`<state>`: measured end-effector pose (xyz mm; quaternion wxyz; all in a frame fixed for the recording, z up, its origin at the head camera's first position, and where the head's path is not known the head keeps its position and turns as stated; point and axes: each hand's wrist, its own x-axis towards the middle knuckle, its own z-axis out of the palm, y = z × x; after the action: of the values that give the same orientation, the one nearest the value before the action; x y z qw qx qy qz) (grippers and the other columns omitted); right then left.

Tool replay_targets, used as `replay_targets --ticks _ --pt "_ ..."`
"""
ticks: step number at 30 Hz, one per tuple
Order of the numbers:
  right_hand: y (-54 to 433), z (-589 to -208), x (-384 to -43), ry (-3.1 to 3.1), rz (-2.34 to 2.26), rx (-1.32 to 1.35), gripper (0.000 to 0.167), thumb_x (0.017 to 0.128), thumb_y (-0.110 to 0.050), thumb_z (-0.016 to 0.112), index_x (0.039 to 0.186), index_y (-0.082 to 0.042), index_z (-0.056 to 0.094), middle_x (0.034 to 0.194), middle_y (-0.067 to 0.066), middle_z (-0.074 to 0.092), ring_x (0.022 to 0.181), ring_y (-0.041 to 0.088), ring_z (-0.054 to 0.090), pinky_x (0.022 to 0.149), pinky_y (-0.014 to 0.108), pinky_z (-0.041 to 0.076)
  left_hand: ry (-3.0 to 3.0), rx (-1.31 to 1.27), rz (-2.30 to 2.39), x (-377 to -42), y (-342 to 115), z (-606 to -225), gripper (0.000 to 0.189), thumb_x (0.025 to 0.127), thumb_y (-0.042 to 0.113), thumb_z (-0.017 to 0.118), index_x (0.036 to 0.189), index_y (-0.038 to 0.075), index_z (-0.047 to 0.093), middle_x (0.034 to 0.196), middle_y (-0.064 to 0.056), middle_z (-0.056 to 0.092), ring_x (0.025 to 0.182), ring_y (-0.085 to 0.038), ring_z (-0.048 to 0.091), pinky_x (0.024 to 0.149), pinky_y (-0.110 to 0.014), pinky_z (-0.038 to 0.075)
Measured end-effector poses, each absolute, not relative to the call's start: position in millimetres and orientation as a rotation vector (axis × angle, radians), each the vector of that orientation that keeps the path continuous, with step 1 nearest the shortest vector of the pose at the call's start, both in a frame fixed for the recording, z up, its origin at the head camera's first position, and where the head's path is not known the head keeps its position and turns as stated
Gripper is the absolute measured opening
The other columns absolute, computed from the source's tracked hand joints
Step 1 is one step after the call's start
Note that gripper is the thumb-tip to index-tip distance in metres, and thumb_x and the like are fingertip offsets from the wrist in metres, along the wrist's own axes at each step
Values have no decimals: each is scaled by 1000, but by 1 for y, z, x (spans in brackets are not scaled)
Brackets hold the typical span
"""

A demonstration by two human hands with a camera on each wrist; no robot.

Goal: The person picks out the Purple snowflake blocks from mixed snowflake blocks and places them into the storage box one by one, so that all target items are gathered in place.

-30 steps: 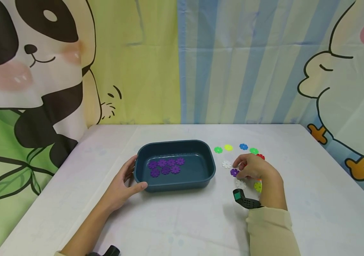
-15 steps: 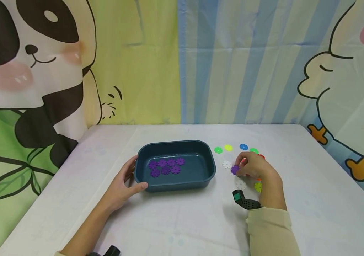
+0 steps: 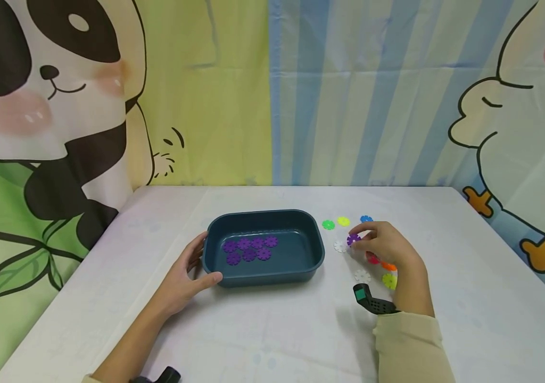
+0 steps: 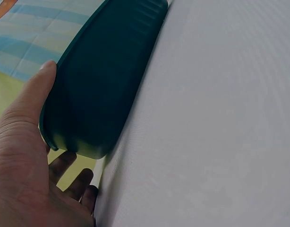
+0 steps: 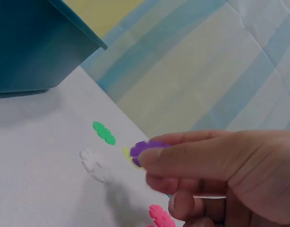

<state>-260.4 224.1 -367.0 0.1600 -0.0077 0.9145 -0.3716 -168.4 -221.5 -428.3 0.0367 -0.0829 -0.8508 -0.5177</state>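
Observation:
A dark teal plastic basin (image 3: 263,276) stands on the table, with several purple flower-shaped discs (image 3: 249,254) lying flat inside. My left hand (image 3: 181,279) holds its left end, thumb at the near rim and fingers along the outer wall. In the left wrist view the basin (image 4: 98,85) shows from its side, with the index fingertip at its lower edge. To the right of the basin, my right hand (image 3: 387,246) pinches one purple notched disc (image 3: 353,240) between thumb and index finger. The right wrist view shows this disc (image 5: 139,150) raised above the cloth.
Around the right hand lie loose discs: green (image 3: 328,225), yellow (image 3: 343,221), blue (image 3: 366,218), white (image 3: 362,276), pink-red (image 3: 372,258), orange (image 3: 388,266) and yellow-green (image 3: 389,281). A white cloth covers the table (image 3: 272,324). Printed curtains (image 3: 349,106) hang behind it.
The right hand has lifted the purple disc off the cloth and moved it up and slightly away, uncovering the pink-red and orange discs. The left hand stays at the basin.

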Motion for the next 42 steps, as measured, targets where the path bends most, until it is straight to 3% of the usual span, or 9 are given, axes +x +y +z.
replay_targets --ticks 8,20,26,30,34,42 --pt "223 -365 -262 2621 -1302 15 47 98 -26 72 141 -13 59 111 20 68 81 28 63 70 30 57 -2607 -261 -1595 -169 -222 -429 93 91 25 79 165 25 23 164 -14 39 152 -36 35 123 -62 28" --pt "218 -354 -258 2627 -1453 -4 48 98 -31 73 139 -11 59 116 24 69 93 36 69 78 32 62 -2603 -281 -1606 -166 -223 -429 93 91 26 80 165 24 24 164 -16 39 151 -37 36 123 -63 28" --pt "212 -341 -255 2666 -1543 -91 48 97 -33 73 138 -11 60 105 14 74 83 25 70 76 30 62 -2609 -265 -1594 -168 -222 -428 93 91 25 79 165 24 23 164 -14 39 151 -37 36 123 -62 28" --pt "210 -335 -255 2683 -1584 -88 50 97 -36 73 139 -12 59 108 14 73 78 19 69 75 26 62 -2608 -257 -1594 -168 -222 -427 93 90 25 79 165 25 24 164 -14 39 151 -37 36 123 -62 28" --pt "209 -331 -254 2682 -1617 -37 54 96 -41 73 142 -16 58 113 12 72 79 18 68 76 23 60 -2607 -254 -1596 -169 -222 -427 93 90 25 79 165 25 24 164 -14 39 152 -36 35 124 -62 28" --pt "199 -329 -254 2698 -1798 -77 54 96 -42 73 142 -16 60 104 9 70 74 16 65 76 22 59 -2611 -246 -1597 -169 -222 -427 93 90 26 79 165 26 24 164 -13 39 151 -36 36 123 -61 29"
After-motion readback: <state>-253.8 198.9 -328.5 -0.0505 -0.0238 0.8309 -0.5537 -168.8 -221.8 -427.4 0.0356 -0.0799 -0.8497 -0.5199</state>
